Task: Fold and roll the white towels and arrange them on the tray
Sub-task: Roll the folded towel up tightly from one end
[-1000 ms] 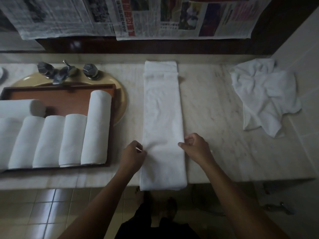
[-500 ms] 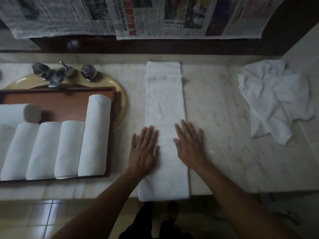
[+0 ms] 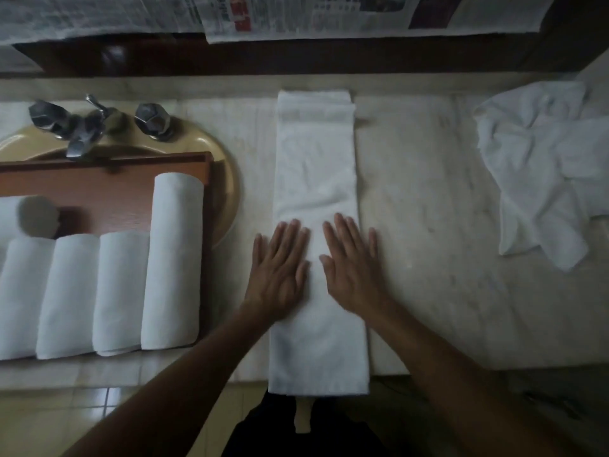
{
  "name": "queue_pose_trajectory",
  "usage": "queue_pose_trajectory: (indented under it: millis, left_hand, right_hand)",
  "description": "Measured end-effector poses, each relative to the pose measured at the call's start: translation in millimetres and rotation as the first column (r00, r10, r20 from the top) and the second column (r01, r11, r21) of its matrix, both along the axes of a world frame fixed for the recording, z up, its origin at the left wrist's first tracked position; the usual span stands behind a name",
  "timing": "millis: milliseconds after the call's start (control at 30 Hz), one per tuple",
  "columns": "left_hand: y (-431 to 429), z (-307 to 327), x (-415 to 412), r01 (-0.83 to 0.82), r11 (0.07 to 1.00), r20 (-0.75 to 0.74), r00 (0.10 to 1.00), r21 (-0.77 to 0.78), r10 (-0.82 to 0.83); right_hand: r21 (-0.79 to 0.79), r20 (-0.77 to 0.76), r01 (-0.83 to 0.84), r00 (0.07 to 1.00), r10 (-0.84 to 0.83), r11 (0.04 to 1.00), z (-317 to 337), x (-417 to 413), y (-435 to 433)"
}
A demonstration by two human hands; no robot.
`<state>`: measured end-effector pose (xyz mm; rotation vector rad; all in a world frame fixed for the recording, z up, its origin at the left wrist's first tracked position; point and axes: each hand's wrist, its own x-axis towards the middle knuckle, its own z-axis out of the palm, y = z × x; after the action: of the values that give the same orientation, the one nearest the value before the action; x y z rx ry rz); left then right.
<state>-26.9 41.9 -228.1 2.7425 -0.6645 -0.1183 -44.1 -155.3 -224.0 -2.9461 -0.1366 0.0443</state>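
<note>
Pressing left hand [image 3: 278, 278] and right hand [image 3: 354, 275] flat, fingers straight, side by side on the long folded towel [image 3: 316, 159]. Stretching along the marble counter [image 3: 428, 242], overhanging its near edge. Showing rolled towels [image 3: 171, 258] packed in the wooden tray [image 3: 105, 189] at left, a crumpled towel [image 3: 540, 166] lying far right.

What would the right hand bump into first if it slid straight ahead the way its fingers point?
Probably nothing soon: the right hand lies flat on the folded towel, whose bare length runs ahead to the back ledge.
</note>
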Motion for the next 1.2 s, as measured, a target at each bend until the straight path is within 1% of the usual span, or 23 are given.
queue_pose_trajectory:
  millis: [100,200,300,400,467,533,600,667,767,833,900,933,1000,1067,1133,1200]
  left_hand:
    - [-8.7,-6.1,50.3,-0.026,0.999,0.008,1.000,0.047,0.026]
    - [-13.7,-6.4,91.5,-0.022,0.996,-0.031,0.999,0.088,0.025]
    - [-15.1,-0.3,109.7,-0.049,0.992,-0.027,0.998,0.119,0.053]
    - [-21.7,10.5,78.4,-0.136,0.991,0.005,0.991,0.016,0.136]
    - [-22.6,8.2,41.1,-0.085,0.996,-0.003,0.996,-0.017,0.085]
    - [-12.8,-0.1,19.6,-0.033,0.999,-0.002,0.999,-0.010,0.033]
    - [4.2,-8.3,21.2,-0.092,0.996,-0.006,0.996,0.004,0.092]
    - [20.9,-6.8,24.1,-0.179,0.984,-0.026,0.983,0.001,0.179]
    - [26.2,10.6,3.7,-0.213,0.977,0.007,0.977,0.028,0.213]
    - [12.8,23.0,-29.2,-0.126,0.992,-0.024,0.992,-0.020,0.126]
    - [-0.4,22.6,-65.9,0.023,0.999,-0.050,0.998,-0.045,-0.025]
    - [-2.3,17.0,-77.5,0.068,0.997,-0.057,0.996,-0.038,-0.070]
    - [3.5,8.3,-86.0,0.054,0.998,-0.085,0.995,-0.019,-0.056]
    - [13.5,7.3,-87.4,-0.034,0.999,-0.099,0.994,0.015,0.036]
    - [23.5,14.3,-95.3,-0.092,0.995,-0.101,0.990,0.031,0.095]
    - [28.5,18.1,-111.2,-0.033,0.999,-0.115,0.993,-0.013,0.031]
  right_hand:
    - [-0.030,0.026,-0.037,0.999,0.038,0.999,-6.1,52.9,-10.7]
    - [-0.048,0.031,-0.042,0.999,0.043,0.998,-7.6,95.2,-18.1]
    - [-0.064,0.055,-0.010,0.998,0.014,0.998,-1.6,109.6,-14.8]
    - [0.016,0.108,0.065,0.992,-0.067,0.998,5.7,74.1,-3.9]
    - [0.049,0.095,0.074,0.992,-0.079,0.996,5.0,33.0,5.2]
    - [0.029,0.044,0.038,0.998,-0.039,0.999,-0.7,3.5,4.9]
    - [-0.017,0.018,0.055,0.998,-0.054,0.998,-7.3,-4.3,-8.5]
    - [-0.042,-0.001,0.119,0.993,-0.120,0.992,-8.2,-5.2,-26.6]
    - [0.001,0.016,0.173,0.985,-0.173,0.985,0.4,-18.3,-39.8]
    - [0.042,0.017,0.096,0.995,-0.097,0.994,8.1,-40.6,-28.4]
    - [0.043,-0.007,-0.065,0.998,0.066,0.997,10.6,-70.1,-13.1]
    - [0.037,-0.030,-0.127,0.991,0.128,0.991,7.4,-82.1,-8.4]
    - [0.021,-0.069,-0.165,0.984,0.166,0.986,0.7,-95.9,-10.3]
    - [-0.008,-0.092,-0.125,0.988,0.124,0.992,-2.2,-98.5,-18.8]
    - [0.017,-0.090,-0.086,0.992,0.088,0.996,1.5,-104.3,-24.4]
    - [0.081,-0.049,-0.104,0.993,0.108,0.991,1.0,-117.7,-27.5]
